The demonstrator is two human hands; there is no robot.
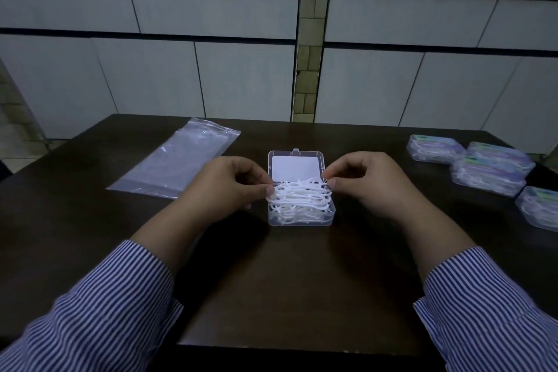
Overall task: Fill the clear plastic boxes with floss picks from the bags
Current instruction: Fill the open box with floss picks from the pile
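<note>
Head view, the only one. Dark table; a clear plastic box sits at centre, its hinged lid laid flat open away from the person, presumably so both hands can reach in from either side. A heap of white floss picks fills the box and stands above the rim, some ends poking past the left and right walls, which is probably why the hands work at the heap's two ends. Left hand at the left end: fingers curled in narrow, thumb and forefinger pinching the pick ends there. Right hand at the right end: fingers also curled close, fingertips touching or pinching the ends of the picks; which of the two I cannot tell. My reading: the picks are being squared and tucked down so the lid can close. A flat plastic bag lies well to the left of the box, apparently near empty, handy to the left hand. Closed filled boxes are grouped at the far right edge of the table, apart from the work, likely the done pile. Striped sleeves low in the view.
</note>
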